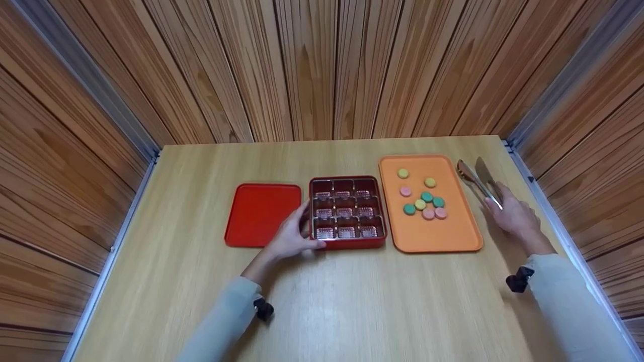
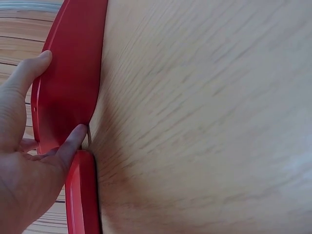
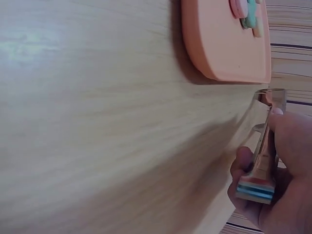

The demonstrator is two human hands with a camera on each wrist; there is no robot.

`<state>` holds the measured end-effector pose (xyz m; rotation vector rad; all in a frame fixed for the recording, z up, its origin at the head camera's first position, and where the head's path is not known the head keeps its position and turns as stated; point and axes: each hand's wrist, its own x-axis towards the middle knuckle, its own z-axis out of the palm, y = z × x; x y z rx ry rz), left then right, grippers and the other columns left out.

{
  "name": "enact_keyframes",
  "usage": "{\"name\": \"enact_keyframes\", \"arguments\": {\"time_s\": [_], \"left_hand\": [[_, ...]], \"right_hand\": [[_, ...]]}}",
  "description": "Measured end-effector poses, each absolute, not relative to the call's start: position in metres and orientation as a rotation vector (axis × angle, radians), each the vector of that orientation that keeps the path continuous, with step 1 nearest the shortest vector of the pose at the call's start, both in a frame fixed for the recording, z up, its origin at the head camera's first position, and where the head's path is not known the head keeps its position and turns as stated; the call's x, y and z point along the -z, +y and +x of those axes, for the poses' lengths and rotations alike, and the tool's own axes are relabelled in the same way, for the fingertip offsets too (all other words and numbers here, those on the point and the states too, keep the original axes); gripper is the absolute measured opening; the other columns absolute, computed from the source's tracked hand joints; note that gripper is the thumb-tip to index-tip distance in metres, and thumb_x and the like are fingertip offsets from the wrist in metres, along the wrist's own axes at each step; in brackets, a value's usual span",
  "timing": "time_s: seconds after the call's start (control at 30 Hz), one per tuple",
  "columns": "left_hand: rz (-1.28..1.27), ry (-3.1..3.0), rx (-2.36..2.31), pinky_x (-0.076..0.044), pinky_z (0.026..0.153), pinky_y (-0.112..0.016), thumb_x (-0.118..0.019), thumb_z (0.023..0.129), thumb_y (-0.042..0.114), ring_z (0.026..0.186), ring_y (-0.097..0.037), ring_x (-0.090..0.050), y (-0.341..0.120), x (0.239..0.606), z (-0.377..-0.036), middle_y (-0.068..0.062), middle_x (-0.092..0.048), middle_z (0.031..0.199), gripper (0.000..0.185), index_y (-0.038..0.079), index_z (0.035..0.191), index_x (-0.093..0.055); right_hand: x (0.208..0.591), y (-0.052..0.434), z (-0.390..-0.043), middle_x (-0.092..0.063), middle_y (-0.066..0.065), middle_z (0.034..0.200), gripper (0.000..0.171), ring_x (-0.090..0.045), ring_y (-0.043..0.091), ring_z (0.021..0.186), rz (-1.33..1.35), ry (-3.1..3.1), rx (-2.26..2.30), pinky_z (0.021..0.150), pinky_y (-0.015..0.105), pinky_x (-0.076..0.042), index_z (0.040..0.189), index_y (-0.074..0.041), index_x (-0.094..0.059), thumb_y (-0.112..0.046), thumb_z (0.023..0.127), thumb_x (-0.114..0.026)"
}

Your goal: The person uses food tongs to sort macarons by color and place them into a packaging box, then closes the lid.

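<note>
A dark red box (image 1: 348,244) with a clear insert of several compartments stands mid-table. My left hand (image 1: 294,236) holds its front left corner, thumb along the front wall and fingers at the left side. In the left wrist view, the thumb lies on the box's red wall (image 2: 73,63) and a fingertip reaches between box and lid (image 2: 85,195). At the right, my right hand (image 1: 515,213) grips metal serving tongs (image 1: 482,182), their two arms spread apart and pointing away from me. The right wrist view shows the hand around the tongs' banded end (image 3: 256,190).
An orange tray (image 1: 437,239) between box and tongs carries several small macarons, pink (image 1: 405,191), green (image 1: 409,209) and yellow (image 1: 403,173). The flat red lid (image 1: 264,211) lies left of the box. Wood-panelled walls (image 1: 312,70) enclose the table's back and sides.
</note>
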<state>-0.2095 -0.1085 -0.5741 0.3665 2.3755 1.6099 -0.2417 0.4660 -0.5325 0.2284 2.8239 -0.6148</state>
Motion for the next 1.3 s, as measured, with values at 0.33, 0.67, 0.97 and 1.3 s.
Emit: {"name": "enact_keyframes", "arguments": {"time_s": [0.33, 0.67, 0.97, 1.3], "left_hand": [[0.343, 2.396, -1.573, -0.020, 0.146, -0.064, -0.098, 0.086, 0.020, 0.174, -0.043, -0.029, -0.108, 0.574, -0.211, -0.020, -0.033, 0.185, 0.123, 0.013, 0.182, -0.021], [0.363, 2.385, -1.595, -0.023, 0.146, -0.064, -0.097, 0.087, 0.018, 0.172, -0.043, -0.033, -0.107, 0.573, -0.210, -0.022, -0.036, 0.182, 0.122, 0.012, 0.181, -0.021], [0.359, 2.381, -1.613, -0.024, 0.145, -0.064, -0.098, 0.087, 0.018, 0.173, -0.043, -0.030, -0.108, 0.574, -0.211, -0.019, -0.033, 0.185, 0.122, 0.016, 0.182, -0.021], [0.328, 2.387, -1.594, -0.024, 0.145, -0.064, -0.099, 0.086, 0.019, 0.173, -0.045, -0.030, -0.108, 0.576, -0.208, -0.021, -0.033, 0.184, 0.124, 0.016, 0.182, -0.020]], "right_hand": [[0.527, 0.465, -0.242, -0.054, 0.017, 0.092, 0.082, -0.057, 0.031, 0.076, 0.253, 2.895, 0.588, 0.062, 0.037, -0.040, 0.166, 0.013, -0.028, -0.053, 0.120, -0.039], [0.515, 0.468, -0.240, -0.057, 0.020, 0.091, 0.073, -0.053, 0.028, 0.065, 0.213, 3.046, 0.618, 0.051, 0.037, -0.039, 0.160, 0.011, -0.040, -0.049, 0.118, -0.043], [0.500, 0.469, -0.242, -0.059, 0.026, 0.107, 0.080, -0.055, 0.038, 0.085, 0.143, 3.008, 0.572, 0.065, 0.040, -0.038, 0.170, -0.007, -0.042, -0.064, 0.114, -0.048], [0.486, 0.456, -0.248, -0.058, 0.004, 0.064, 0.070, -0.049, 0.021, 0.052, -0.099, 2.990, 0.486, 0.047, 0.032, -0.037, 0.166, -0.009, -0.045, -0.056, 0.115, -0.052]]}}
